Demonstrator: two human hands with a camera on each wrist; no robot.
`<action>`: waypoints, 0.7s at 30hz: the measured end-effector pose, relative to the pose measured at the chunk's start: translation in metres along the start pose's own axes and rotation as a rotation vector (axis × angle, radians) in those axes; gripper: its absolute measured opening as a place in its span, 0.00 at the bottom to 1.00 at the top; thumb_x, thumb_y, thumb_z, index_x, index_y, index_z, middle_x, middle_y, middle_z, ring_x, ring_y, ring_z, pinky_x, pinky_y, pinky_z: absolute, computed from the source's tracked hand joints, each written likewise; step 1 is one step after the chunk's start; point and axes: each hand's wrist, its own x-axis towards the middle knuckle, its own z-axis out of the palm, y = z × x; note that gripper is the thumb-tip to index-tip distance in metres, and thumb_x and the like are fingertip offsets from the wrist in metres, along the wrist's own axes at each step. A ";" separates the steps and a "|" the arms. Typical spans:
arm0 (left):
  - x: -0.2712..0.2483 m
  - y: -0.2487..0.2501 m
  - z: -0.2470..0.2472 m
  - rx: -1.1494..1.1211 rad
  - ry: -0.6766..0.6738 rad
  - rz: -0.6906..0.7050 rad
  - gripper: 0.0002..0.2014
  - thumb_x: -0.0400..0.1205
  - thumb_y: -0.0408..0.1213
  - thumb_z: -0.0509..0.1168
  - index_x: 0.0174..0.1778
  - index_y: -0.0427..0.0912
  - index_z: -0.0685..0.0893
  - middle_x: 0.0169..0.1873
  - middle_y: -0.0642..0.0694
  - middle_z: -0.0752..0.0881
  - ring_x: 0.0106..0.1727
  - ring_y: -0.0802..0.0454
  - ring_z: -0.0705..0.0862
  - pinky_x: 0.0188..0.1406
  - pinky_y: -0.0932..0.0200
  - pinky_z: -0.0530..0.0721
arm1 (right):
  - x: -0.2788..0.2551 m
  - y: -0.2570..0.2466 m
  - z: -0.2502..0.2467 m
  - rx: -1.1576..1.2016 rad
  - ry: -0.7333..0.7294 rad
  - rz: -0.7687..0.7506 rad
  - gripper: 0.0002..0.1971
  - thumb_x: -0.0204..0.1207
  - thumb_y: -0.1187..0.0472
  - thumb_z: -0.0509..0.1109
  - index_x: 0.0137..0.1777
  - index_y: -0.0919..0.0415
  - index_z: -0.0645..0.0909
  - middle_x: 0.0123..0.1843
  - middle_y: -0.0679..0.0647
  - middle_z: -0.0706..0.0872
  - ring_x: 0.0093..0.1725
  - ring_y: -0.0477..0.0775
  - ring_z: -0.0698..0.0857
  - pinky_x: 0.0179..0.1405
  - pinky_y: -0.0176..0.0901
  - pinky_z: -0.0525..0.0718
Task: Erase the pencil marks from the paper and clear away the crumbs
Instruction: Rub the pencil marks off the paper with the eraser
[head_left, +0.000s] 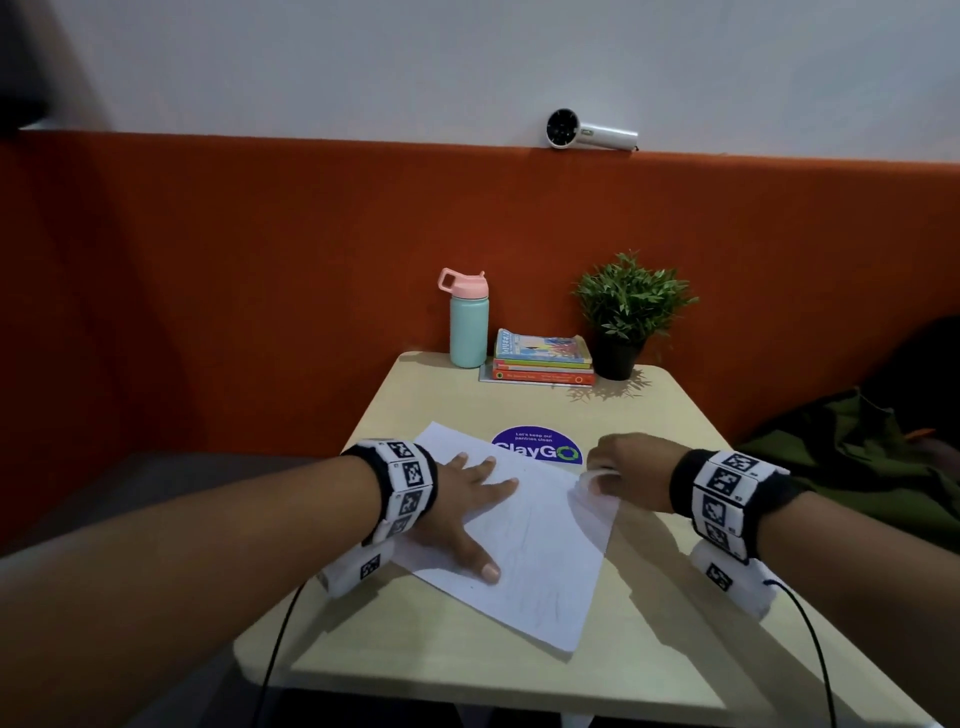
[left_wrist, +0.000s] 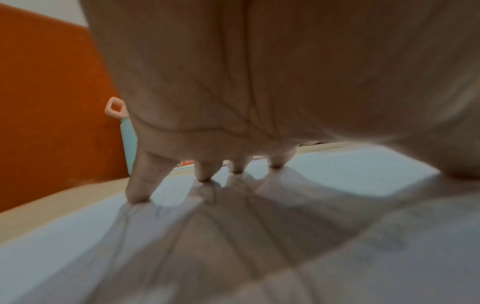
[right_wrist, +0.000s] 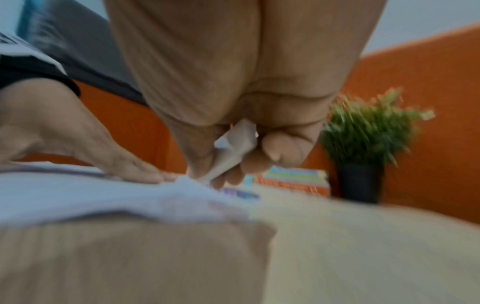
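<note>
A white sheet of paper lies askew on the beige table, with faint grey pencil marks near its middle. My left hand lies flat on the sheet's left part, fingers spread and straight; the left wrist view shows its fingertips pressing the paper. My right hand is at the sheet's right corner, its fingers curled round a white crumpled piece that looks like a tissue. In the blurred right wrist view this piece reaches down to the paper's edge. I see no crumbs.
At the table's far end stand a mint bottle with a pink lid, a stack of books and a potted plant. A round purple sticker lies beyond the paper. A green bag sits to the right.
</note>
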 end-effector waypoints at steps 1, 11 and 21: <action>0.000 0.002 -0.003 0.010 -0.006 -0.004 0.60 0.70 0.82 0.62 0.85 0.66 0.30 0.88 0.51 0.30 0.89 0.38 0.35 0.83 0.24 0.43 | -0.002 -0.006 -0.005 0.020 0.042 -0.036 0.13 0.82 0.52 0.62 0.60 0.55 0.82 0.54 0.51 0.80 0.58 0.58 0.81 0.58 0.48 0.79; -0.001 0.022 -0.010 0.076 0.030 -0.001 0.60 0.67 0.82 0.64 0.84 0.69 0.30 0.89 0.50 0.33 0.90 0.34 0.44 0.82 0.24 0.48 | 0.009 -0.065 -0.024 -0.084 -0.006 -0.233 0.15 0.79 0.59 0.67 0.64 0.49 0.85 0.60 0.48 0.81 0.61 0.52 0.80 0.61 0.51 0.82; 0.000 0.025 -0.014 0.064 0.038 0.017 0.54 0.65 0.81 0.68 0.85 0.75 0.49 0.89 0.48 0.35 0.88 0.31 0.55 0.82 0.28 0.56 | 0.005 -0.078 -0.017 -0.267 -0.104 -0.271 0.16 0.81 0.57 0.63 0.67 0.49 0.82 0.58 0.51 0.83 0.61 0.55 0.79 0.60 0.54 0.83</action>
